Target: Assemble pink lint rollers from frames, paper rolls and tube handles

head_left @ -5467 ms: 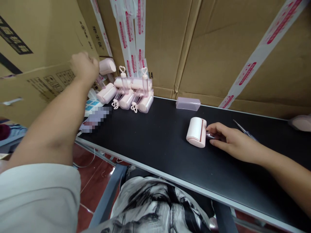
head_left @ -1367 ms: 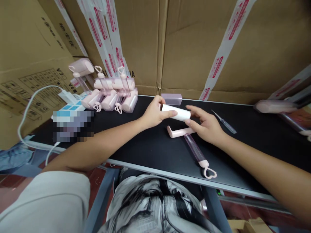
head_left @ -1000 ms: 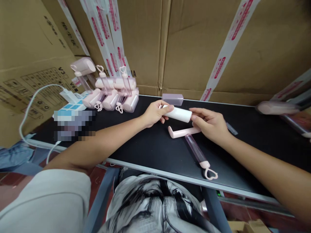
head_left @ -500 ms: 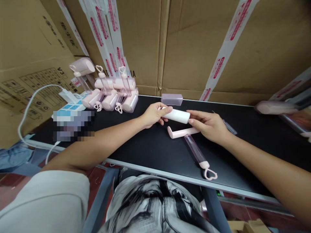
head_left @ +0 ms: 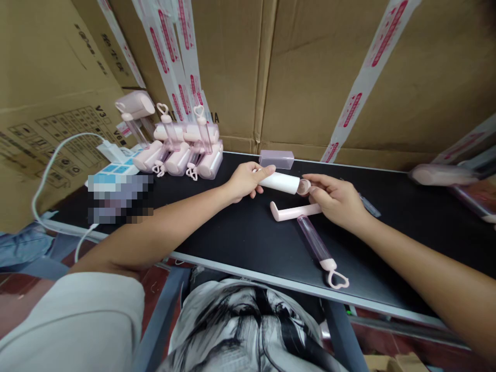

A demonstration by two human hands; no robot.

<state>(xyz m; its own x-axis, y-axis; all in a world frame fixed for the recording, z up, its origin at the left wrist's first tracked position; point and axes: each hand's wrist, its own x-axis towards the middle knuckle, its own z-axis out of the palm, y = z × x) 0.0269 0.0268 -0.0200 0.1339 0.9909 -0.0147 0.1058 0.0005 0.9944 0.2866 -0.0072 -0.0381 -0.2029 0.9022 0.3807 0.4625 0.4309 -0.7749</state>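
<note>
My left hand is closed around the left end of a white cylinder, which lies sideways above the black work surface. At the cylinder's right end, my right hand pinches a small round pinkish cap between thumb and fingers. Just below, a pale pink L-shaped piece rests on the surface, its right end close under my right hand. From it a clear purple tube with a pink heart-shaped loop slants down toward the front edge.
Several pink pieces and upright tubes with heart loops stand at the back left, beside a power strip with a white cable. A clear purple box lies at the back. More pink parts lie far right. Cardboard rises behind.
The round cap now shows between my right fingers and the cylinder's right end. My right hand has shifted slightly right, away from the cylinder.
</note>
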